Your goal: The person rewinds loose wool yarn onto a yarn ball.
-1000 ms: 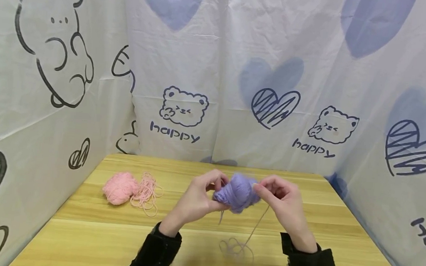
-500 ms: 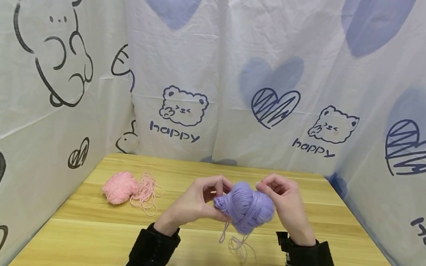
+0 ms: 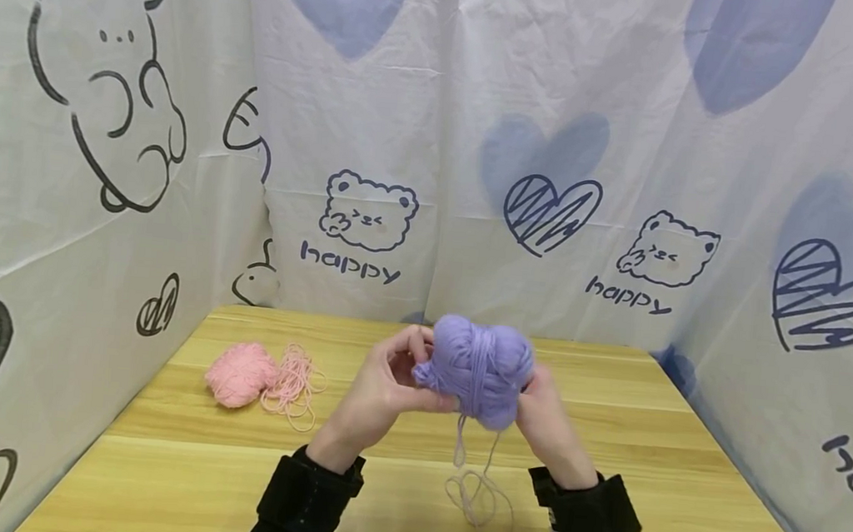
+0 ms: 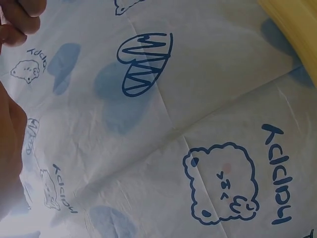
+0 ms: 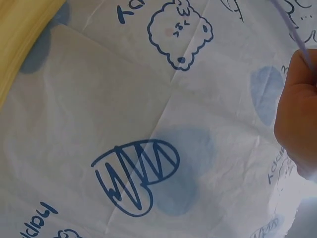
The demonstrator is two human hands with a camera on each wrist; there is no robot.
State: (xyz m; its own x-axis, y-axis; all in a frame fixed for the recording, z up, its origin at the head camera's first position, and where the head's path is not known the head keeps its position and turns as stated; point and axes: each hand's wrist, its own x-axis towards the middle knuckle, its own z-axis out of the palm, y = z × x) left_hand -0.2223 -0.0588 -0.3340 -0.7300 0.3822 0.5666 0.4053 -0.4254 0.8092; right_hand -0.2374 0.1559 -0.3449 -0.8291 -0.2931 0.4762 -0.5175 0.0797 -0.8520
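Note:
A purple ball of yarn (image 3: pixel 474 370) hangs above the table in the head view, bands of strand wrapped round its lobes. At its left end my left hand (image 3: pixel 379 392) grips it, thumb along the underside and fingers behind. My right hand (image 3: pixel 553 422) is at the ball's right side, its fingertips hidden behind the yarn. In the right wrist view, a purple strand (image 5: pixel 292 22) runs down to the curled right hand (image 5: pixel 299 114). Below the ball dangle a short loop and a loose yarn tail (image 3: pixel 481 500). Only part of the left hand (image 4: pixel 10 144) enters the left wrist view.
On the left of the wooden table (image 3: pixel 191 481) lies a pink ball of yarn (image 3: pixel 241 375), with a heap of loose pink strands (image 3: pixel 295 385) beside it. White printed curtains (image 3: pixel 467 136) enclose the back and sides of the table.
The purple ball has turned in the left hand, first dipping and then rising. My right hand has gone from above the ball's right side to behind it, lower and further left.

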